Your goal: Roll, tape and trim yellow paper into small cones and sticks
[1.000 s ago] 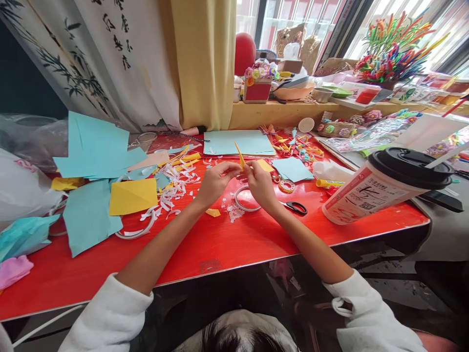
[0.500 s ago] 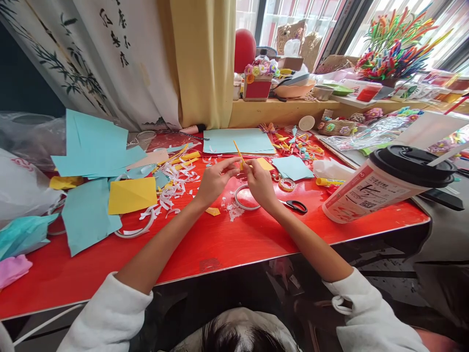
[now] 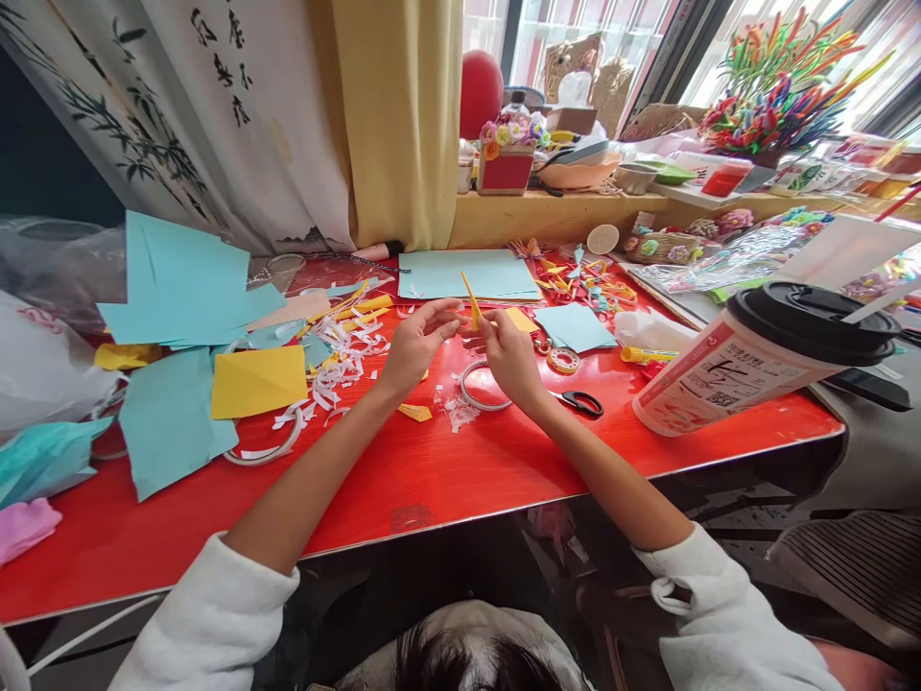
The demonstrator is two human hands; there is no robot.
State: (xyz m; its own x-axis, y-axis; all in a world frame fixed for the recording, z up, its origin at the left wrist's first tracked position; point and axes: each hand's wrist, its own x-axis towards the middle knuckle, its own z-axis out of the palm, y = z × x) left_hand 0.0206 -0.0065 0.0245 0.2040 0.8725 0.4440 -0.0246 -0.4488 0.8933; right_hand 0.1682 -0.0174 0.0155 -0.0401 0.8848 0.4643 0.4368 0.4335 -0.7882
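Near the middle of the red table (image 3: pixel 460 480), a narrow folded strip of yellow paper (image 3: pixel 472 299) points up from between the fingertips of my right hand (image 3: pixel 512 357), which is closed on its lower end. My left hand (image 3: pixel 417 350) is just left of it, its fingers bent toward the strip; whether they touch the paper is too small to tell. Below my hands lies a roll of tape (image 3: pixel 467 392), with black-handled scissors (image 3: pixel 584 404) to its right. A small yellow folded piece (image 3: pixel 415 413) rests below my left hand.
Blue sheets (image 3: pixel 179 278), a yellow sheet (image 3: pixel 259 382) and white paper scraps (image 3: pixel 338 369) lie left. Behind are stacked blue paper (image 3: pixel 467 275) and coloured pieces (image 3: pixel 586 283). Blue squares (image 3: pixel 576 328) and a large lidded cup (image 3: pixel 720 369) stand right.
The yellow strip has turned and shows a wider face. My left hand has moved slightly left and up, its fingers farther from the strip.
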